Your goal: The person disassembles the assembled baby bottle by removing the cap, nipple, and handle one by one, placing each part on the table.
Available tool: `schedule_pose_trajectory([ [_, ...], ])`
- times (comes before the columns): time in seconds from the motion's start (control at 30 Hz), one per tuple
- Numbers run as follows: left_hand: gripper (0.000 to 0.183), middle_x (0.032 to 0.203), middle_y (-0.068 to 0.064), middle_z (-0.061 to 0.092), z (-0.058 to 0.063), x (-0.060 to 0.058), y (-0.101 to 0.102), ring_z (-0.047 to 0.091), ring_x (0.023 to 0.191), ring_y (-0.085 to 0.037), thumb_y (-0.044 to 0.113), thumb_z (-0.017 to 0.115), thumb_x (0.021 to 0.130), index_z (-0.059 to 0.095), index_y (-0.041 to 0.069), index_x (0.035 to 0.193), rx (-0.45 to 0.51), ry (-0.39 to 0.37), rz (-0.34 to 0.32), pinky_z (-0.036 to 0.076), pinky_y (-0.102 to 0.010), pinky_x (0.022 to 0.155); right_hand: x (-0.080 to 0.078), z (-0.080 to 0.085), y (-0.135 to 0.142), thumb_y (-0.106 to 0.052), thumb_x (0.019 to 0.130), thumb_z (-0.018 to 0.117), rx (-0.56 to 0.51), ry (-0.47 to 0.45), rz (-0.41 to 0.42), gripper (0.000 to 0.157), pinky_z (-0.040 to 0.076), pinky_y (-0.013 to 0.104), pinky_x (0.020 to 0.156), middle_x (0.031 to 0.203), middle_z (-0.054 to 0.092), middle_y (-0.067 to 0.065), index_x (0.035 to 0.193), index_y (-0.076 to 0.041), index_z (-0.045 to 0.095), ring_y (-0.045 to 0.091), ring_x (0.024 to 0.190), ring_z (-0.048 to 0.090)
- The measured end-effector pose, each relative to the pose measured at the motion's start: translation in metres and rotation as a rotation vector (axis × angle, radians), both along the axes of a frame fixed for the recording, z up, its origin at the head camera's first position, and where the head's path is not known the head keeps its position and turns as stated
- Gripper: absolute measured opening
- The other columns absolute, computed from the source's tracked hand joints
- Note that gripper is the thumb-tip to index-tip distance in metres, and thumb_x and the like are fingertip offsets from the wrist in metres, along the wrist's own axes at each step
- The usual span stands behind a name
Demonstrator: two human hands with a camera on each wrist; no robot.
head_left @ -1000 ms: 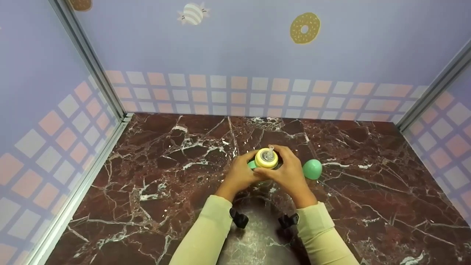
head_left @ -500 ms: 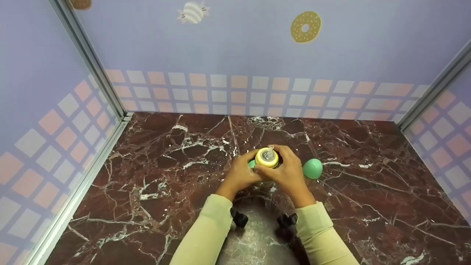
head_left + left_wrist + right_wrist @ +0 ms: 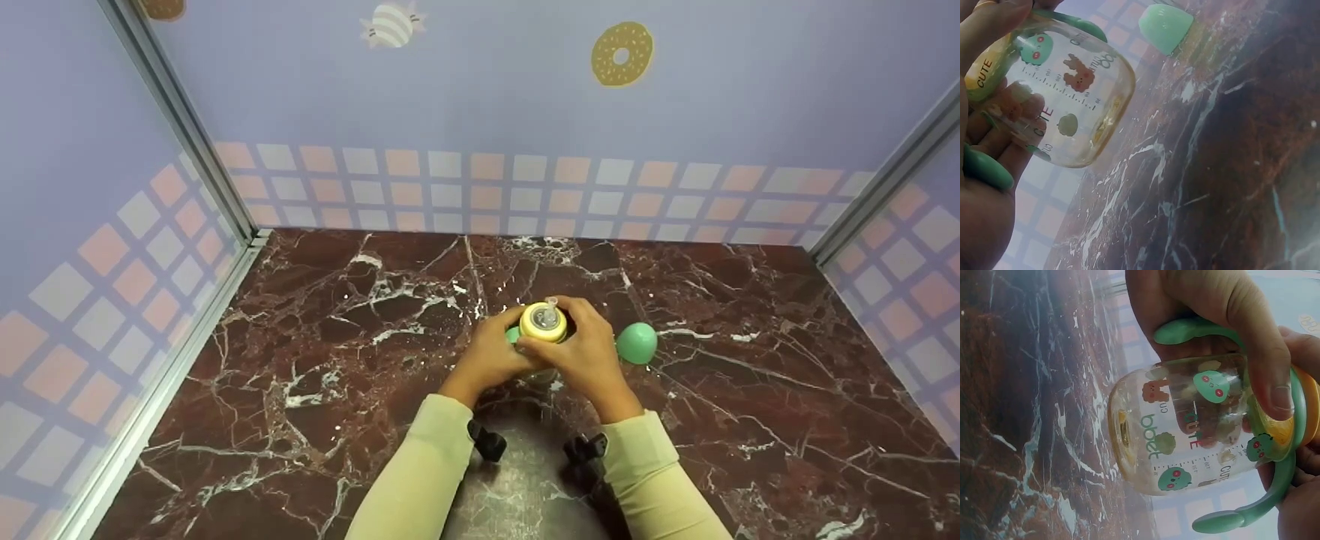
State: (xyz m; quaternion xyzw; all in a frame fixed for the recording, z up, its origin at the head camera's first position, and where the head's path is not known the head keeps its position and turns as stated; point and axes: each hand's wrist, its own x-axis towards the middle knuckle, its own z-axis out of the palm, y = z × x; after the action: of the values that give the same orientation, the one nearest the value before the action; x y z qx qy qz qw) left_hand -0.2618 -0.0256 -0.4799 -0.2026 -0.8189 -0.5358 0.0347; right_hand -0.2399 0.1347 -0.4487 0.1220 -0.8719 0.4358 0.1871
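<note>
A clear baby bottle (image 3: 544, 322) with a yellow collar, a transparent spout and green side handles is held between both hands. My left hand (image 3: 496, 346) grips it from the left, near one green handle (image 3: 988, 167). From the right, my right hand (image 3: 583, 346) holds the upper part; its thumb presses near the collar (image 3: 1307, 405) in the right wrist view. Cartoon prints and a measuring scale mark the bottle's body (image 3: 1072, 84). Its base appears raised off the table. The green dome-shaped cap (image 3: 637, 343) rests on the table just right of my right hand.
The table (image 3: 337, 435) has a dark red marble surface with white veins. Purple walls with a checkered band (image 3: 487, 195) close it off at the back and both sides. A metal rail (image 3: 161, 420) runs along the left edge.
Both hands and the baby bottle stay almost in place. Slightly less of the green handle shows beside the left hand. The green cap stays put.
</note>
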Motion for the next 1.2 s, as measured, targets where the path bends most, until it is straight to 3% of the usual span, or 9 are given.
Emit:
schedule_pose_trajectory([
  [0.43,0.074,0.118,0.002,0.069,-0.001,-0.002,-0.004,0.063,0.106,-0.014,0.033,0.091,0.06,0.063,0.021,0.127,0.052,-0.139,-0.028,0.048,-0.034,0.098,-0.002,-0.002,0.003,-0.042,0.059,0.091,-0.04,0.011,0.065,0.067,0.051,0.035,0.091,0.11,0.069,0.004,0.113,-0.008,0.068,0.019,0.102,0.064],
  [0.9,0.071,0.113,0.006,0.069,0.004,-0.002,-0.008,0.063,0.101,-0.012,0.033,0.093,0.059,0.065,0.023,0.124,0.087,-0.153,-0.114,0.05,-0.033,0.093,-0.003,0.001,0.011,-0.04,0.062,0.09,-0.108,-0.031,0.196,0.063,0.052,0.031,0.09,0.113,0.069,-0.001,0.114,-0.013,0.069,0.012,0.102,0.065],
  [1.2,0.067,0.109,0.006,0.07,0.004,-0.002,-0.01,0.063,0.095,-0.013,0.032,0.092,0.061,0.066,0.022,0.122,0.039,-0.135,-0.111,0.051,-0.032,0.088,-0.005,0.003,0.016,-0.026,0.064,0.09,-0.136,-0.097,0.279,0.065,0.052,0.028,0.092,0.12,0.067,0.004,0.121,-0.01,0.066,0.017,0.107,0.064],
])
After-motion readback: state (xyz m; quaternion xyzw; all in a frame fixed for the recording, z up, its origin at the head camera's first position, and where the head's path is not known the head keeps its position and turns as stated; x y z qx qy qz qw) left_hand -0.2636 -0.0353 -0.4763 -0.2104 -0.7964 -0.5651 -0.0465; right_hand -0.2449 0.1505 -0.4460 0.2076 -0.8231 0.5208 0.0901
